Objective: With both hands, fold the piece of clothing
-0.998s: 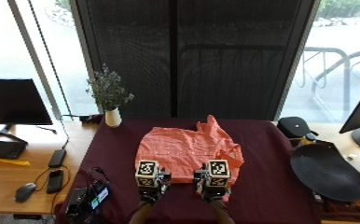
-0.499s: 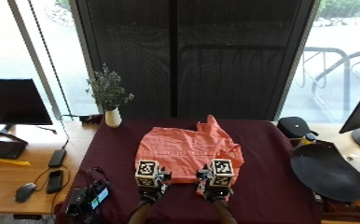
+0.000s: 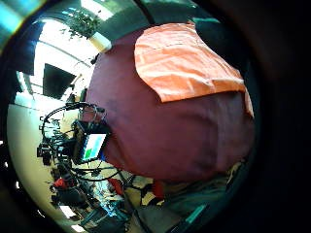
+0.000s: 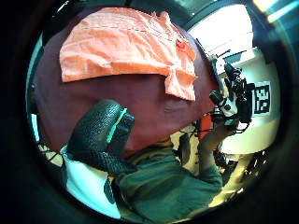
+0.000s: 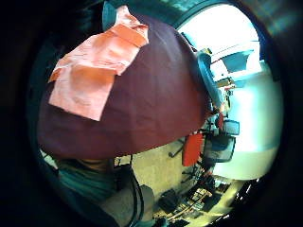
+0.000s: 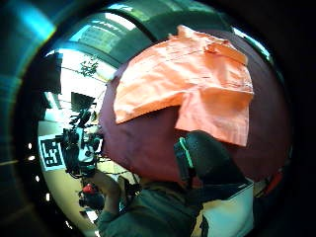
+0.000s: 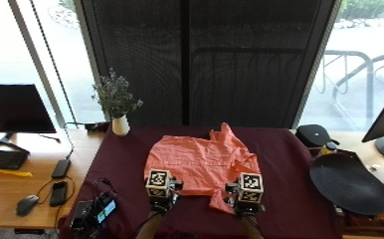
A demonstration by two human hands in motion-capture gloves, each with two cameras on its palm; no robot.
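The orange shirt [image 7: 202, 167] lies spread and rumpled on the maroon surface [image 7: 281, 149], unchanged over the last second, so folding has not begun. The left hand [image 7: 162, 191] and right hand [image 7: 245, 196] have drawn slightly back to its near hem, seemingly holding nothing; their fingers' state I cannot tell.

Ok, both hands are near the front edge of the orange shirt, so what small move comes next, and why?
Probably lower both hands onto the near hem of the crumpled orange shirt and pinch it. The left hand and right hand sit at that edge, yet the palm views show the shirt lying free on the maroon tablecloth, not held.
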